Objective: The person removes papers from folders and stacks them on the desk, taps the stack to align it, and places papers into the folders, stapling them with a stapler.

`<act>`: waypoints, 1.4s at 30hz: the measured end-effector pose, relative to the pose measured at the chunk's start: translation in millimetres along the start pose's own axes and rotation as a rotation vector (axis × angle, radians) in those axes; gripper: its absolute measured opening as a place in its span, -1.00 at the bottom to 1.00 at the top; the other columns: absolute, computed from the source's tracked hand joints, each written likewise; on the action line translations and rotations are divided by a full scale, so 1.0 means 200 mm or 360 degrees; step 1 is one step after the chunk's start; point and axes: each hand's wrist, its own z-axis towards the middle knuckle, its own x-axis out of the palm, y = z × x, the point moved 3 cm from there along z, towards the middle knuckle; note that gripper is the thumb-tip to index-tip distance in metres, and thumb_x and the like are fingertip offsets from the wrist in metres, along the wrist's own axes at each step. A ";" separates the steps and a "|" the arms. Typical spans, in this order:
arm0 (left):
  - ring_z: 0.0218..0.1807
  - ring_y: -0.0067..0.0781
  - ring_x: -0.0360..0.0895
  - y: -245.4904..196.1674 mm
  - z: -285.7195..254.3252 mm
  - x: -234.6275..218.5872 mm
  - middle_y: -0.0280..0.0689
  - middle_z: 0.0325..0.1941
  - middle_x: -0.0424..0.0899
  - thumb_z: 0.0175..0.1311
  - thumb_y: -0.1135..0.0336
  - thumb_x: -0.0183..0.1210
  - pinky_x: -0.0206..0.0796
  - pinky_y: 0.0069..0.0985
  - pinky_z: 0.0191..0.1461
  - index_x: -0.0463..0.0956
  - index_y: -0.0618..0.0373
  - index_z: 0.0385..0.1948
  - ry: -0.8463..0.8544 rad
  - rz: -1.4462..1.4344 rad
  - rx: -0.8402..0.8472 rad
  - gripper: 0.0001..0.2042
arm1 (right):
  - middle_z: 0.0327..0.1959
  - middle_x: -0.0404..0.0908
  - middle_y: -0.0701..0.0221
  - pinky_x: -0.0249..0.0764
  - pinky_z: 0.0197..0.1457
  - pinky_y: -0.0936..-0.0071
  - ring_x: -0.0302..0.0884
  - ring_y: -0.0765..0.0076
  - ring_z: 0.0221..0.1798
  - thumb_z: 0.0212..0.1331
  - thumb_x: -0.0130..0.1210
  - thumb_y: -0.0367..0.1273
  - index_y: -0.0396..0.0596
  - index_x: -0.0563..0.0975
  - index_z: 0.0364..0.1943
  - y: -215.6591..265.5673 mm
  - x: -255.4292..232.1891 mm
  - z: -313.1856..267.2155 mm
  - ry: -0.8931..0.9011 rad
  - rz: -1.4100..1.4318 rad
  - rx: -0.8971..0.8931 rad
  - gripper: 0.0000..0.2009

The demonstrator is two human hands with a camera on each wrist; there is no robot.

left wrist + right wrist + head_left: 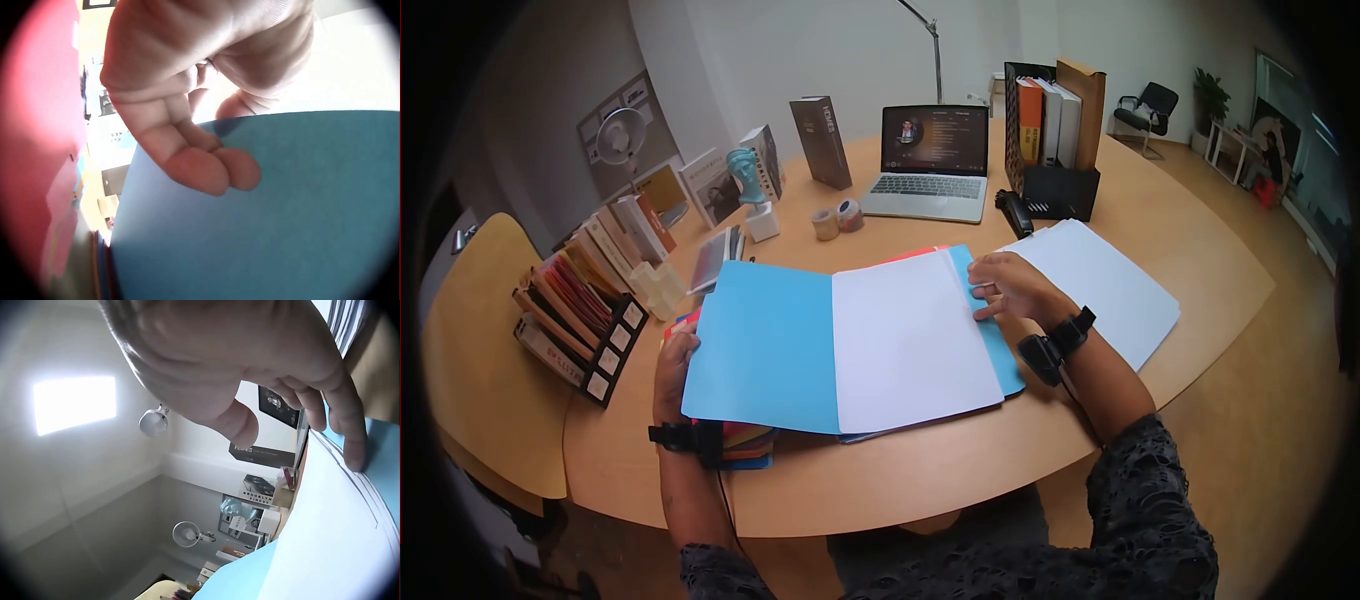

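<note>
A light-blue folder (770, 345) lies spread open in front of me, with a stack of white sheets (915, 345) on its right half. My left hand (675, 370) grips the left cover at its outer edge. In the left wrist view, curled fingers (200, 172) lie against the blue cover (262, 231), and the thumb is partly hidden behind its edge. At the right margin, my right hand (1012, 285) touches the sheets' edge and the blue strip beside it with its fingertips (354, 459). Its thumb (240, 428) stands apart from the paper.
Colored folders (750, 455) lie partly hidden under the left cover. More white paper (1110, 290) lies at right, near a black stapler (1014, 213). Behind are a laptop (925, 170), tape rolls (838, 218), a bust (747, 180), and a book holder (1050, 190); a file rack (615, 350) stands left.
</note>
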 end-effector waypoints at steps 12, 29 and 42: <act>-0.03 -0.43 0.59 -0.12 -0.04 0.20 -0.15 0.04 0.58 0.35 0.12 -0.05 0.46 -0.54 0.04 0.23 0.38 0.30 0.0194 0.0114 0.0223 -0.42 | 0.32 0.19 -0.11 0.57 0.08 0.10 0.28 -0.06 0.30 0.27 0.16 -0.23 -0.49 0.14 0.34 0.00 0.16 -0.02 -0.0077 -0.0286 -0.0029 -0.28; -0.16 -0.56 0.57 -0.17 -0.07 0.34 -0.20 0.01 0.59 0.15 0.39 -0.14 0.44 -0.64 -0.08 0.22 0.41 0.31 0.0008 0.0120 0.0255 -0.40 | 0.33 0.12 -0.23 0.61 0.08 0.02 0.19 -0.19 0.36 0.25 0.19 -0.22 -0.61 -0.01 0.34 0.03 0.16 -0.02 -0.0077 -0.0311 -0.0042 -0.16; -0.32 -0.73 0.51 -0.06 0.03 0.47 -0.38 -0.18 0.58 0.23 0.48 -0.15 0.42 -0.72 -0.23 0.22 0.38 0.31 0.0072 -0.0293 0.0129 -0.46 | 0.26 0.37 -0.03 0.51 0.10 0.35 0.38 0.07 0.27 0.19 0.23 -0.21 -0.40 0.30 0.28 -0.06 0.44 0.07 0.0359 -0.0798 -0.0416 -0.33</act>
